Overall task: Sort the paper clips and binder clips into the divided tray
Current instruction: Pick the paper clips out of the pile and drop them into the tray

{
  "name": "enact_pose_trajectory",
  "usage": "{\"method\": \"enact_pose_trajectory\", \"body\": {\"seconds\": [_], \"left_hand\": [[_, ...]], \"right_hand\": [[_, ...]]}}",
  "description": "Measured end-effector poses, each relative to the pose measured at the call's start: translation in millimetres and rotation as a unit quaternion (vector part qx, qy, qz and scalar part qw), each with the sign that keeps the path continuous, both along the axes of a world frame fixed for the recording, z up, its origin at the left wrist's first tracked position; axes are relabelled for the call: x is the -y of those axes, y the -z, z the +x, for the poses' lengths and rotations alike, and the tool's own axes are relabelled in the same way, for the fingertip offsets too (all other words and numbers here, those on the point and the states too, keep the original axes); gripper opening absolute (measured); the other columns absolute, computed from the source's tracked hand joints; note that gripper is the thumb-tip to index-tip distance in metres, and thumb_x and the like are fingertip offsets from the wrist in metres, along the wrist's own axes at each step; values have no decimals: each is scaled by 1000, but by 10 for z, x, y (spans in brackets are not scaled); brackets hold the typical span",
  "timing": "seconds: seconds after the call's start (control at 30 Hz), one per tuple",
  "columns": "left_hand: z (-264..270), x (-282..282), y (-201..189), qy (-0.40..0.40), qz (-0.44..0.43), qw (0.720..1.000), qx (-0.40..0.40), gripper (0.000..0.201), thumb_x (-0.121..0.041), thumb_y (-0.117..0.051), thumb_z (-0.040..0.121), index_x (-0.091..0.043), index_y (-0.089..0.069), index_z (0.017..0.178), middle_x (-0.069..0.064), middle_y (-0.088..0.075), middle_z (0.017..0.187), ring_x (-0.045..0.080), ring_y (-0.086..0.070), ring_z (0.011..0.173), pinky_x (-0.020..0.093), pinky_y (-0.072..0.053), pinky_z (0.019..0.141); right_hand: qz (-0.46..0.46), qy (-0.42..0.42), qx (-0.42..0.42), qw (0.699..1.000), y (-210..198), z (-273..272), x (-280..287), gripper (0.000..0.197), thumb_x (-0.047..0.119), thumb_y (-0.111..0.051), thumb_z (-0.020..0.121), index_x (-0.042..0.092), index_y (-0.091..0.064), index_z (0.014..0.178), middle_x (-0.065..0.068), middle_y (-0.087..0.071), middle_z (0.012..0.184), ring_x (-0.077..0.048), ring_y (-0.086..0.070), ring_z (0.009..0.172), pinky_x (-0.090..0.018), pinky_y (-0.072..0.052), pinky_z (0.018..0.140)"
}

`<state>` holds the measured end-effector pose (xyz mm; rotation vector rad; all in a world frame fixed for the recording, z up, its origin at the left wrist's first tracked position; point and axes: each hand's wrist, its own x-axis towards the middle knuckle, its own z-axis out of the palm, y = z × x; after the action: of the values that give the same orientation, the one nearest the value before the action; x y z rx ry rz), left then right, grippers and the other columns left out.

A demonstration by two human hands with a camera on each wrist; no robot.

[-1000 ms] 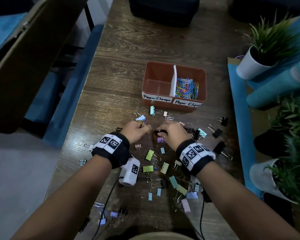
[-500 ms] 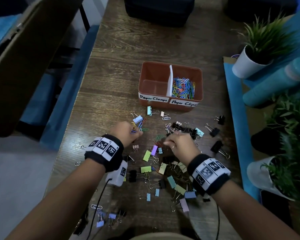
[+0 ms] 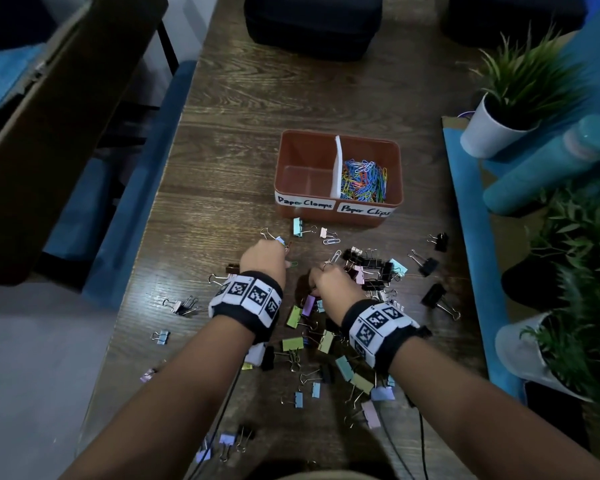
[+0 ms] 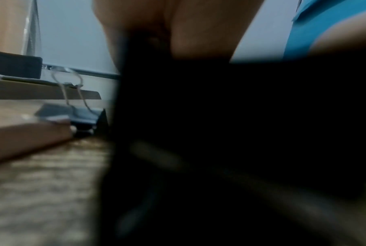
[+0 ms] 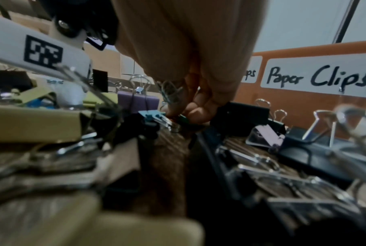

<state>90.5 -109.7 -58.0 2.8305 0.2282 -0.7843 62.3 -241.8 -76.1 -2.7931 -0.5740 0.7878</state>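
Note:
The brown divided tray (image 3: pixel 338 216) stands mid-table; its right "Paper Clips" half holds coloured paper clips (image 3: pixel 362 181), and its left "Paper Clamps" half is bare. Binder clips (image 3: pixel 293 344) in several colours lie scattered in front of it. My left hand (image 3: pixel 267 254) is curled over the table, with coloured paper clips showing at its fingertips. The left wrist view is mostly dark. My right hand (image 3: pixel 326 277) keeps silver paper clips (image 5: pixel 169 93) against its palm. Its fingertips (image 5: pixel 197 113) pinch a small green clip (image 5: pixel 183 119) on the wood.
Black binder clips (image 3: pixel 371 268) are heaped just right of my right hand. Potted plants (image 3: pixel 492 129) and a teal roll (image 3: pixel 548 171) line the right edge on a blue mat. A dark bag (image 3: pixel 312 26) sits at the far end. The table's left edge drops to blue seating.
My right hand pulled back from the middle, then came down again with its fingertips on the wood between the piles. My left hand stayed by the clips in front of the tray.

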Motion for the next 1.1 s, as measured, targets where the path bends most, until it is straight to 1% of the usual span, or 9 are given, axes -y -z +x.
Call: {"method": "enact_pose_trajectory", "body": {"seconds": [0.23, 0.43, 0.53, 0.63, 0.73, 0.77, 0.9, 1.0, 1.1], "left_hand": [[22, 101, 22, 64, 18, 998, 5, 30, -23, -55, 93, 2, -60, 109, 18, -62, 112, 32, -61, 106, 37, -49, 84], [69, 68, 57, 118, 27, 992, -28, 28, -21, -53, 94, 2, -60, 110, 16, -61, 113, 29, -60, 107, 35, -49, 88], [35, 63, 78, 158, 43, 986, -13, 23, -15, -51, 95, 2, -59, 108, 15, -60, 112, 28, -60, 105, 34, -49, 86], [17, 65, 90, 179, 51, 982, -9, 21, -9, -48, 95, 2, -58, 110, 16, -58, 116, 29, -60, 106, 36, -49, 86], [29, 62, 112, 187, 48, 981, -3, 20, -4, -47, 94, 0, -56, 111, 16, -58, 117, 31, -60, 107, 39, -49, 87], [28, 60, 120, 186, 47, 981, -1, 20, -4, -47, 94, -1, -56, 111, 16, -58, 117, 32, -60, 107, 40, -49, 88], [18, 52, 140, 187, 49, 981, 4, 21, -4, -47, 94, 0, -56, 113, 16, -57, 119, 31, -59, 109, 39, -49, 88], [21, 48, 140, 187, 47, 981, 0, 22, -6, -47, 94, -1, -56, 113, 15, -57, 119, 31, -59, 109, 39, -49, 88], [39, 57, 122, 193, 49, 980, -8, 21, -6, -49, 92, -4, -54, 112, 15, -57, 119, 31, -58, 109, 39, -49, 87]], "right_hand": [[-47, -32, 20, 998, -64, -122, -14, 36, -9, -43, 84, -2, -46, 120, -19, -53, 118, -31, -51, 111, -35, -45, 87], [60, 50, -21, 997, -56, 142, 77, 28, -12, -44, 81, 4, -59, 98, -11, -54, 108, -22, -55, 90, -23, -45, 71], [98, 92, 55, 989, -223, 487, 154, 28, -13, -43, 80, 8, -58, 89, -5, -48, 96, -20, -53, 87, -27, -47, 77], [14, 57, 22, 998, -273, 874, 209, 17, -4, -51, 86, 6, -63, 92, -11, -60, 99, -22, -60, 92, -32, -51, 84], [-69, 21, -80, 994, -169, 987, 141, 18, 2, -51, 88, 5, -64, 76, 2, -68, 59, -5, -64, 64, -16, -50, 63], [-76, 12, -85, 993, -141, 973, 118, 18, 4, -51, 87, 5, -64, 75, 2, -66, 55, -7, -62, 62, -16, -46, 60], [-103, -96, -67, 988, -189, 814, 167, 13, 5, -48, 86, 8, -61, 85, -2, -65, 66, -18, -58, 69, -21, -40, 57], [-79, -116, -26, 990, -160, 717, 277, 20, 4, -47, 91, 4, -57, 108, -10, -62, 106, -25, -60, 98, -30, -46, 79], [-74, -103, 17, 992, -87, 574, 338, 25, -1, -44, 92, 0, -49, 117, -16, -57, 116, -29, -55, 108, -36, -45, 86]]}}
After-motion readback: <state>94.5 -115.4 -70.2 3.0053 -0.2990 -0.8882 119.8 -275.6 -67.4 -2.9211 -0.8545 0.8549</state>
